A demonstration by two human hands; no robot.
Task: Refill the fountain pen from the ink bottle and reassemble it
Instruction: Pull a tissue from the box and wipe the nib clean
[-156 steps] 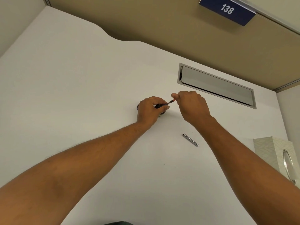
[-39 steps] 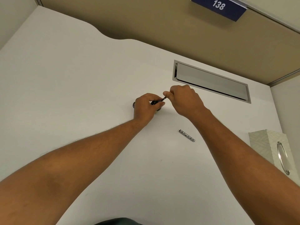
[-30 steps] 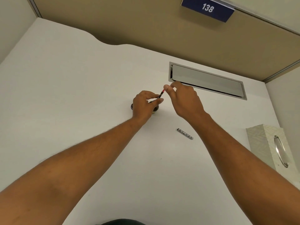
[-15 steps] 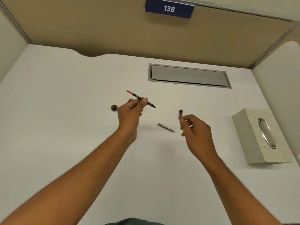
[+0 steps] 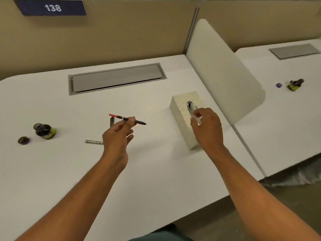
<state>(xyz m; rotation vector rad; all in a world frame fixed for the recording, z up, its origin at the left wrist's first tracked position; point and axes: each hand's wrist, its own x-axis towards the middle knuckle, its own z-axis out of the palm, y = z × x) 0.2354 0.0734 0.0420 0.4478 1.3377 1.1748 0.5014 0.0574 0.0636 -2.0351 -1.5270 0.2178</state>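
Left hand: the pen's inner section is pinched level above the desk. Right hand: a tissue is being pinched from the tissue box. Ink could be dripped from the nib if tilted; the uncapped ink bottle sits well left.

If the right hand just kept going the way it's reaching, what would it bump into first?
The right hand is reaching forward and down onto the tissue box; its fingers are already at the oval slot on top, seemingly pinching a tissue. So the box comes first, though depth is hard to judge.
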